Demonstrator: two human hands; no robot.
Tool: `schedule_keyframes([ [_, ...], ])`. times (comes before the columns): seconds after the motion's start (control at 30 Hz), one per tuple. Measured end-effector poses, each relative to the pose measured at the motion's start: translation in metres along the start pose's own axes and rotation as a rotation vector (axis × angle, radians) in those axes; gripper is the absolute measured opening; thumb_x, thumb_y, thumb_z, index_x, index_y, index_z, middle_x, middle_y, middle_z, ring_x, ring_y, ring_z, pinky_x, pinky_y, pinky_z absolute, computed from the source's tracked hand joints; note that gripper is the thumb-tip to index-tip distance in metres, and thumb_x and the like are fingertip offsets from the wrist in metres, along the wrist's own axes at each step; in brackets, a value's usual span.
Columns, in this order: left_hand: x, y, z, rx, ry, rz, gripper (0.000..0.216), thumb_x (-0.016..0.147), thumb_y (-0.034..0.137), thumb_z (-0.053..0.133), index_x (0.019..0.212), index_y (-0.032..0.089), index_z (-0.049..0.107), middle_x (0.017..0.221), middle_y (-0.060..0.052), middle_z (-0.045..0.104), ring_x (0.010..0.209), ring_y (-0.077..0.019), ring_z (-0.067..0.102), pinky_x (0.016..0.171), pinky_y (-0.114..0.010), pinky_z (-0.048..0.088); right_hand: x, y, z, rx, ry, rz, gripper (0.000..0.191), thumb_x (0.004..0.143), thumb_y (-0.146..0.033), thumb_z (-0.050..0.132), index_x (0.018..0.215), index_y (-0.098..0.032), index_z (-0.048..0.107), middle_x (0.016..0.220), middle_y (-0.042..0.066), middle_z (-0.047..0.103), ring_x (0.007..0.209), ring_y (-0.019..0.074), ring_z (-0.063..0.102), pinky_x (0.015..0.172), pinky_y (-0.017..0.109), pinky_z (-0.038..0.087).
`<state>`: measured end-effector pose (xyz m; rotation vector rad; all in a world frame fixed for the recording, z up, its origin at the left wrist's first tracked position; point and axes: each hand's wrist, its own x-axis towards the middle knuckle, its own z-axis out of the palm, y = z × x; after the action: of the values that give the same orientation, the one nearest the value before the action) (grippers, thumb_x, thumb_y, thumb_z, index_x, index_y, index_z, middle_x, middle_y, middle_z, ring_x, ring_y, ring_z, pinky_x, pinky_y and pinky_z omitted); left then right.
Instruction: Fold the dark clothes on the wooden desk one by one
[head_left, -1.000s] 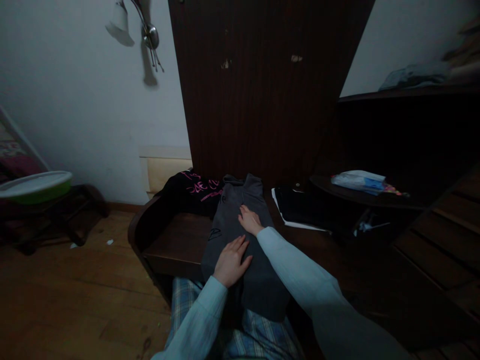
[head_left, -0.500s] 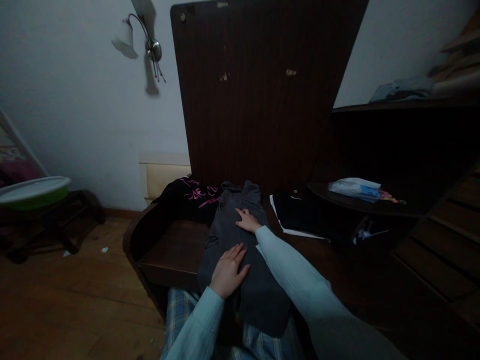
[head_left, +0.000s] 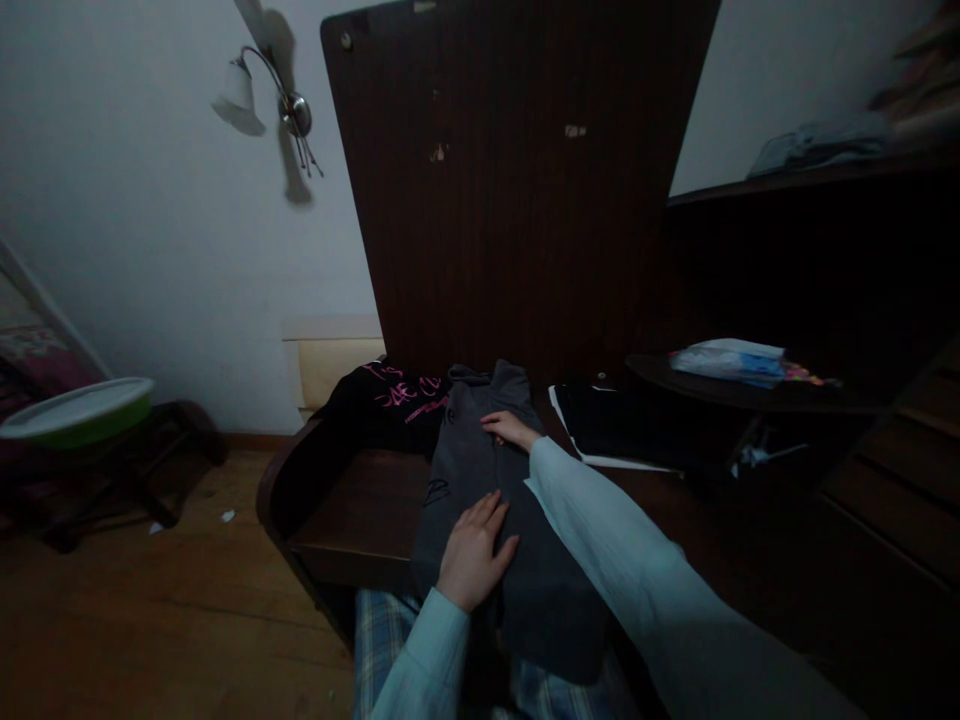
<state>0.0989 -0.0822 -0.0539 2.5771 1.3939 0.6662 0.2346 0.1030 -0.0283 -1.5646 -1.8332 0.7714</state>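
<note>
A dark grey garment (head_left: 480,470) lies lengthwise on a dark wooden surface (head_left: 360,495), its near end hanging over my plaid-trousered lap. My left hand (head_left: 472,550) rests flat on the garment's near part, fingers stretched out. My right hand (head_left: 510,428) reaches further along and lies flat on its upper part, fingers extended. Both arms wear pale blue sleeves. A black garment with pink lettering (head_left: 386,395) lies beside the grey one, to its left at the far end.
A tall dark wooden panel (head_left: 517,180) stands behind. A folded black item with white edge (head_left: 600,425) lies to the right, below a shelf holding a plastic packet (head_left: 727,360). A green-rimmed basin (head_left: 75,410) sits left. A wall lamp (head_left: 262,90) hangs above.
My right hand has slid a little further up the grey garment. The left hand stays flat in place. The view has shifted slightly.
</note>
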Motion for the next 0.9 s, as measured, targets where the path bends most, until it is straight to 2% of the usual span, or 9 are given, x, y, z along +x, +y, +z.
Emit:
schedule_keyframes([
  [0.07, 0.000, 0.000, 0.000, -0.001, 0.000, -0.004, 0.042, 0.081, 0.034, 0.044, 0.120, 0.020, 0.045, 0.132, -0.007, 0.042, 0.120, -0.0206, 0.039, 0.099, -0.040, 0.035, -0.004, 0.000, 0.007, -0.039, 0.069, -0.029, 0.028, 0.073, -0.011, 0.050, 0.097, -0.015, 0.063, 0.094, 0.007, 0.063, 0.075, 0.0135, 0.059, 0.067, 0.026, 0.049],
  [0.17, 0.000, 0.000, 0.000, -0.003, -0.007, -0.010, 0.042, 0.081, 0.034, 0.044, 0.120, 0.020, 0.045, 0.132, -0.007, 0.043, 0.120, -0.0205, 0.039, 0.099, -0.039, 0.035, -0.015, 0.001, 0.016, -0.124, 0.167, -0.086, 0.034, 0.075, -0.011, 0.045, 0.104, -0.018, 0.060, 0.119, 0.008, 0.051, 0.104, 0.0180, 0.049, 0.089, 0.032, 0.039],
  [0.33, 0.001, 0.003, -0.003, 0.000, -0.024, -0.021, 0.043, 0.081, 0.035, 0.044, 0.121, 0.018, 0.045, 0.132, -0.007, 0.042, 0.120, -0.0206, 0.039, 0.099, -0.038, 0.034, -0.030, -0.005, 0.022, -0.557, 0.283, -0.221, 0.033, 0.078, -0.016, 0.041, 0.106, -0.013, 0.058, 0.122, 0.015, 0.047, 0.114, 0.0256, 0.038, 0.093, 0.040, 0.030],
  [0.43, 0.001, 0.003, -0.002, -0.001, -0.022, -0.031, 0.043, 0.081, 0.035, 0.044, 0.121, 0.019, 0.045, 0.132, -0.007, 0.042, 0.120, -0.0208, 0.039, 0.099, -0.038, 0.034, -0.032, -0.008, 0.022, -0.649, 0.369, -0.252, 0.037, 0.076, -0.015, 0.042, 0.110, -0.008, 0.054, 0.131, 0.018, 0.038, 0.119, 0.0264, 0.031, 0.096, 0.040, 0.025],
  [0.5, 0.000, 0.003, -0.001, -0.004, -0.015, -0.027, 0.044, 0.081, 0.036, 0.044, 0.121, 0.019, 0.045, 0.132, -0.007, 0.042, 0.120, -0.0209, 0.039, 0.099, -0.038, 0.034, -0.031, -0.008, 0.023, -0.669, 0.332, -0.345, 0.042, 0.076, -0.013, 0.042, 0.117, -0.008, 0.048, 0.135, 0.016, 0.033, 0.123, 0.0237, 0.027, 0.100, 0.039, 0.020],
  [0.57, 0.000, 0.003, -0.001, -0.006, -0.012, -0.023, 0.044, 0.081, 0.036, 0.044, 0.121, 0.019, 0.045, 0.131, -0.008, 0.043, 0.119, -0.0212, 0.040, 0.099, -0.038, 0.034, -0.028, -0.006, 0.023, -0.673, 0.227, -0.369, 0.043, 0.080, -0.015, 0.039, 0.122, -0.009, 0.044, 0.136, 0.014, 0.033, 0.125, 0.0208, 0.025, 0.101, 0.038, 0.018],
  [0.7, 0.000, 0.004, -0.003, -0.013, -0.020, -0.026, 0.043, 0.081, 0.036, 0.044, 0.120, 0.019, 0.046, 0.131, -0.008, 0.043, 0.119, -0.0214, 0.039, 0.098, -0.039, 0.034, -0.019, -0.003, 0.024, -0.674, 0.018, -0.171, 0.044, 0.087, -0.026, 0.030, 0.126, -0.010, 0.040, 0.136, 0.013, 0.034, 0.126, 0.0200, 0.027, 0.101, 0.038, 0.020],
  [0.9, 0.001, 0.003, -0.004, -0.008, -0.047, -0.038, 0.045, 0.080, 0.036, 0.045, 0.122, 0.019, 0.044, 0.133, -0.006, 0.041, 0.121, -0.0198, 0.037, 0.100, -0.037, 0.033, -0.016, -0.006, 0.024, -0.647, -0.089, -0.091, 0.059, 0.087, -0.045, 0.024, 0.133, -0.008, 0.027, 0.142, 0.013, 0.019, 0.131, 0.0217, 0.014, 0.104, 0.041, 0.013],
])
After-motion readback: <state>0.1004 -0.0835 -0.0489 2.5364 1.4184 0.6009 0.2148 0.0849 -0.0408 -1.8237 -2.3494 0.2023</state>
